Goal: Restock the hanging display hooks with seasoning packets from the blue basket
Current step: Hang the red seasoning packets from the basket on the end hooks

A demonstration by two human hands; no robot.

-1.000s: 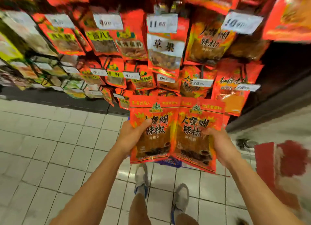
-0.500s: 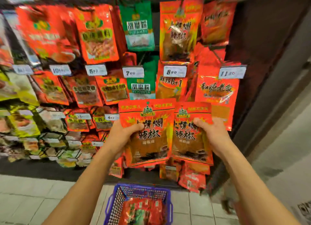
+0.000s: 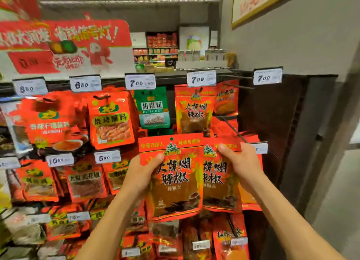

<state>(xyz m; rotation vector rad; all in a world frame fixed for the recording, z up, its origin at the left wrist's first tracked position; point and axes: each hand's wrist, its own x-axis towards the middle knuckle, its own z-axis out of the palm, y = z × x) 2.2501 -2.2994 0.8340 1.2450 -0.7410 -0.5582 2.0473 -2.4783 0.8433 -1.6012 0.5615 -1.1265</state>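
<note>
Since 0.5 s ago: view tilted up, basket out of frame, top rail w/ price tags now visible; both packets are raised higher against the display.

L hand point(image 3: 141, 174) grips the front packet point(image 3: 176, 178) at its left edge, thumb across the face, fingers behind. R hand point(image 3: 240, 166) pinches the rear packet point(image 3: 219, 180) near its top right corner, thumb on front. Front packet overlaps the rear one's left side; both upright, faces to camera.

Landmark = hung packet point(image 3: 192, 109) of the same print, under the 7.99 tag point(image 3: 201, 78). Held pair sits just below it, overlapping its bottom edge. Green packet point(image 3: 153, 107) just left of it under a 7.00 tag point(image 3: 140, 82). Bare hook point(image 3: 238, 86) to its right; another 7.00 tag point(image 3: 267, 77) further right.
</note>
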